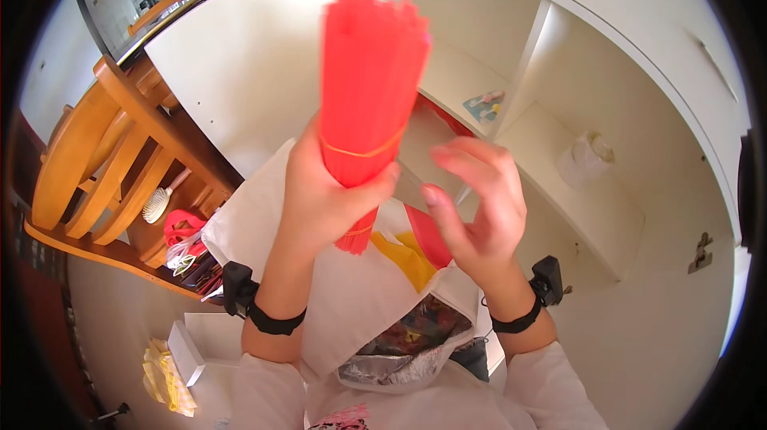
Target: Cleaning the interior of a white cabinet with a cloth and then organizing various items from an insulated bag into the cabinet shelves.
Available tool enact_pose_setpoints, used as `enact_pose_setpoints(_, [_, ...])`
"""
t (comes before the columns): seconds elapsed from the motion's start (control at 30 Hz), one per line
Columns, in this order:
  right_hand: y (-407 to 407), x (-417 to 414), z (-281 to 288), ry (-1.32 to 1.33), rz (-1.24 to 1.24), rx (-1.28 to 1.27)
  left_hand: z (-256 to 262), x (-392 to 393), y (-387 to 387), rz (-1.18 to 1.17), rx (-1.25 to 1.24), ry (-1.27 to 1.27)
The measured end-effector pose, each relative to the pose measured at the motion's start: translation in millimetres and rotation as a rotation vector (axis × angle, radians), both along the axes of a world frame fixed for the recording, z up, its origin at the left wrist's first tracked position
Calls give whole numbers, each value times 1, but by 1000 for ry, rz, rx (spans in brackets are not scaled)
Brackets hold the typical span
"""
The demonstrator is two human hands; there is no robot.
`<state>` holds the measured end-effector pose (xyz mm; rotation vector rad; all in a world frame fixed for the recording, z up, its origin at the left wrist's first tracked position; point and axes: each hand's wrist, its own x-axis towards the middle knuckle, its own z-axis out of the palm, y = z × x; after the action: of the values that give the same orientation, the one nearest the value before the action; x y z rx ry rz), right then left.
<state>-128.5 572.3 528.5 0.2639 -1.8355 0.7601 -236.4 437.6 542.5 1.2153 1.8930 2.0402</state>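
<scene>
My left hand (323,190) grips a thick bundle of thin red sticks or strips (371,82), held upright before me. A rubber band (362,154) circles its middle and another binds its lower end. The bundle's top is blurred. My right hand (479,202) is raised just to its right, holding nothing, with curved fingers apart. Below both hands is a large white bag (353,298) with yellow and red patches. Its silver-lined opening (392,367) faces me and shows dark, multicoloured contents that I cannot make out.
Ahead is an open white cabinet (551,5) with a roll (587,157) and a small blue card (484,105) on its shelves. Left stands a wooden chair (141,115) holding a hairbrush (159,202). A white box (187,352) and yellow cloth (165,379) lie lower left.
</scene>
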Motion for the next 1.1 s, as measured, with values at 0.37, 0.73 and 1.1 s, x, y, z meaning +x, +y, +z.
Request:
enact_pose_setpoints(0.37, [45, -16, 34, 48, 91, -21, -18, 18, 2, 100, -240, 185])
enact_pose_setpoints(0.73, [-3, -53, 41, -84, 322, 132, -56, 12, 1, 45, -158, 53])
enact_pose_setpoints(1.1, [7, -51, -34, -49, -51, 481, -67, -23, 5, 89, -91, -4])
